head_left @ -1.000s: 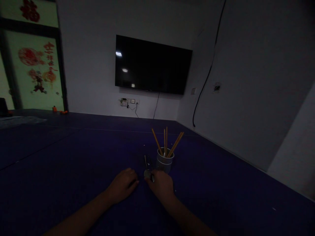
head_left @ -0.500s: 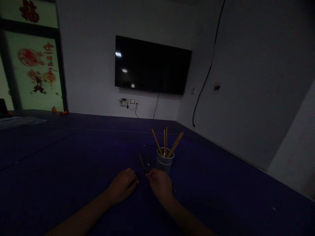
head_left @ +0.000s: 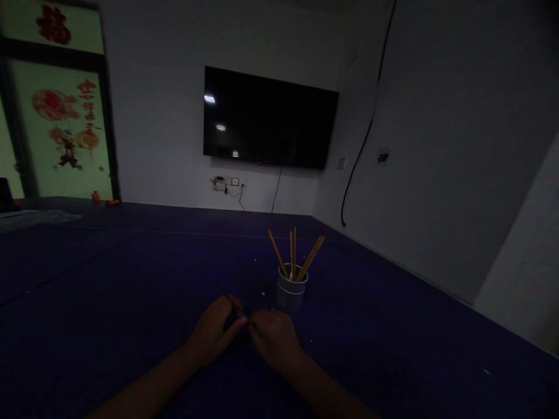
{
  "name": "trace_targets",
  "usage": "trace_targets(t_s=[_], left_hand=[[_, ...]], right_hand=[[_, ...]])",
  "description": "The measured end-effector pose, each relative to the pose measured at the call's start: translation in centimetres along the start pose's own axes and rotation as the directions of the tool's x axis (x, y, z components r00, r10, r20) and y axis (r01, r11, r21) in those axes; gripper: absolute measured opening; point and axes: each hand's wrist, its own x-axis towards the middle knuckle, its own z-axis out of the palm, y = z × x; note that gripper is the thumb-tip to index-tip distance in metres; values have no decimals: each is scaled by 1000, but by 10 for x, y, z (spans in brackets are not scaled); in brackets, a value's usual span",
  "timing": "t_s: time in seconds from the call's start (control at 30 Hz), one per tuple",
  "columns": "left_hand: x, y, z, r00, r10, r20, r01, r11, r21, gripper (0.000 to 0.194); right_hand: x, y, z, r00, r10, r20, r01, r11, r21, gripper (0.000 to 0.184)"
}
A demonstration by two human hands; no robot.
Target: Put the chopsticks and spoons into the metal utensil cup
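Slim dark tool (head_left: 240, 313) between my hands, long axis slanting forward-left from right hand (head_left: 276, 340), whose grip pinches near end; left hand (head_left: 213, 330) close around middle, whether holding I cannot tell; grey cup (head_left: 290, 298) beyond right hand

Smooth matt cup (head_left: 289, 298), wooden-looking sticks (head_left: 311, 258)

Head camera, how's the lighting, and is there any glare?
In the head view, lighting is dim; white glare spots show on the TV; the door is brighter; the dark tool at the left hand and right hand nearly merges with the tabletop.
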Motion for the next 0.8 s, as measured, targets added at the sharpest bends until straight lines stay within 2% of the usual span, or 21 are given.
trace_targets(t_s=[0.1, 0.2, 0.27, 0.33, 0.4, 0.5, 0.63, 0.8], left_hand=[[-2, 0, 1, 999, 46, -27, -45, 997, 60, 32], [-2, -2, 1, 996, 77, -54, -69, 989, 134, 33], [0, -2, 0, 993, 115, -31, -108, 980, 169, 31], [3, 1, -1, 985, 171, 35, -175, 965, 194, 30], [6, 7, -1, 969, 228, 95, -243, 947, 209, 30], [9, 14, -1, 952, 274, 135, -298, 930, 215, 31], [9, 17, -1, 940, 315, 130, -337, 913, 229, 32], [6, 13, -3, 938, 328, 115, -345, 921, 182, 35]], right_hand=[[0, -2, -4, 997, -10, -80, 16, 997, 81, 16], [-1, -5, -11, 965, 25, -260, 22, 984, 176, 18], [-2, -7, -16, 927, 50, -372, 29, 979, 203, 25], [-3, -9, -19, 899, 47, -435, 44, 979, 198, 34], [-3, -9, -20, 888, 9, -459, 81, 981, 176, 38], [-1, -10, -20, 873, -85, -480, 161, 980, 120, 32], [1, -13, -21, 838, -148, -526, 207, 977, 56, 31], [2, -15, -24, 805, -170, -568, 251, 966, 66, 21]])
